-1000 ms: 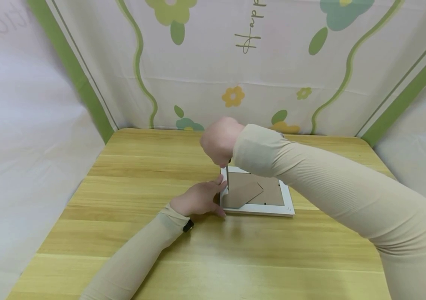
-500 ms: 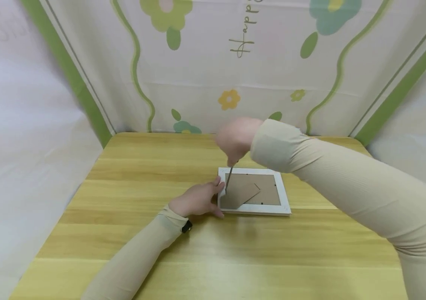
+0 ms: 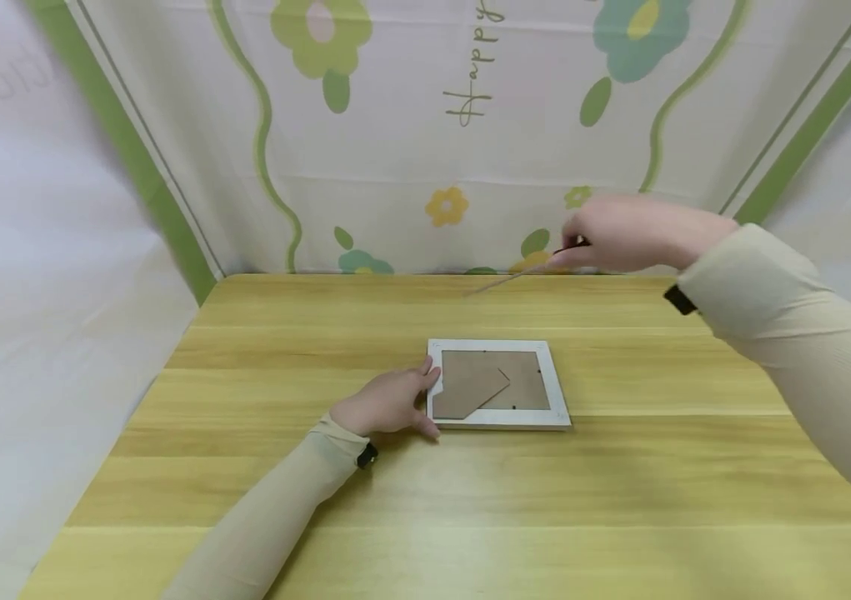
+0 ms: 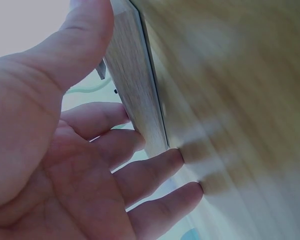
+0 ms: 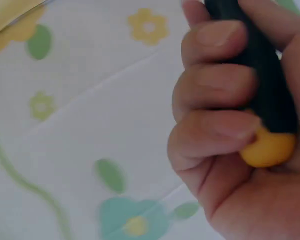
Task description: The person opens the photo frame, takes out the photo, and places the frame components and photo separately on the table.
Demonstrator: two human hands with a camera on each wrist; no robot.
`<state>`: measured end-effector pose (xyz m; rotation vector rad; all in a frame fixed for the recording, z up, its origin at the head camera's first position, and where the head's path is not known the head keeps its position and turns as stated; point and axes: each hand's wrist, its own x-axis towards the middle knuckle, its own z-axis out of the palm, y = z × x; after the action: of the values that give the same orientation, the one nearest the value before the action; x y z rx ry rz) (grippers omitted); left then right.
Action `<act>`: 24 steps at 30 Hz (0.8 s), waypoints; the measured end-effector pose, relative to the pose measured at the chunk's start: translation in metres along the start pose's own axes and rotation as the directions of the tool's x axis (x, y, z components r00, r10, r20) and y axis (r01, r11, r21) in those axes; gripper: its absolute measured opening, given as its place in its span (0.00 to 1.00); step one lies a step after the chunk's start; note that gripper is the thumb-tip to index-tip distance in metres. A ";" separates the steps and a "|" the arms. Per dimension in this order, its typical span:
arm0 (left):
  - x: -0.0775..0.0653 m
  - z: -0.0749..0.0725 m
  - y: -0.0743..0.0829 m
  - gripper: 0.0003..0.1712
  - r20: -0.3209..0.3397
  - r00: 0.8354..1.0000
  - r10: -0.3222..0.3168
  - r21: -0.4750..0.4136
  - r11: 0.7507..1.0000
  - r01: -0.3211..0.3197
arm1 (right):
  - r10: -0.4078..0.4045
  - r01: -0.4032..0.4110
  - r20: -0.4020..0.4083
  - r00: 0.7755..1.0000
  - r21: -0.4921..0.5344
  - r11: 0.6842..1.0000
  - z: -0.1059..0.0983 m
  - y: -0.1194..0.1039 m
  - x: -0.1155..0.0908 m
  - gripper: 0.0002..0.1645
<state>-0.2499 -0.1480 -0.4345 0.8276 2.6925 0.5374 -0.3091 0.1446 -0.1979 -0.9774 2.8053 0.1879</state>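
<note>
A white picture frame (image 3: 556, 392) lies face down on the wooden table, its brown backing board (image 3: 526, 379) and folded stand leg up. My left hand (image 3: 387, 402) rests against its left end, thumb at the near corner and fingers at the left border. In the left wrist view, relaxed fingers (image 4: 155, 172) touch the frame's side edge (image 4: 135, 75), two fingertips down by the tabletop. Raised over the table's far right, my right hand (image 3: 631, 233) grips a screwdriver (image 3: 508, 279), its thin shaft pointing left. The dark handle (image 5: 267, 85) with a yellow end sits in curled fingers.
The wooden table (image 3: 620, 500) ends at the back against a hanging cloth (image 3: 365, 158) printed with flowers. White cloth also hangs at the left and right sides. A small black device (image 3: 367, 456) sits at my left wrist.
My right hand has lifted the screwdriver off the frame's left border and swung it up and to the right, tipping the shaft nearly level. The left hand stays on the frame.
</note>
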 end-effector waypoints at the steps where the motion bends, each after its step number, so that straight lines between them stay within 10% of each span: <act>1: 0.000 0.000 -0.001 0.59 -0.003 1.000 0.004 0.000 1.000 -0.004 | 0.012 -0.012 -0.029 0.999 0.015 1.000 0.006 0.009 -0.005 0.18; 12: -0.002 0.000 -0.006 0.59 -0.014 1.000 0.004 -0.021 1.000 -0.004 | 0.179 -0.140 -0.059 0.982 0.409 0.902 0.105 0.091 -0.034 0.17; 24: -0.004 0.000 -0.004 0.58 -0.016 1.000 -0.003 -0.026 1.000 0.003 | 0.256 -0.220 -0.019 0.966 0.453 0.864 0.203 0.145 -0.050 0.22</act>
<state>-0.2485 -0.1530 -0.4354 0.8156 2.6949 0.5802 -0.3376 0.3224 -0.3778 -0.5387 2.8332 -0.4634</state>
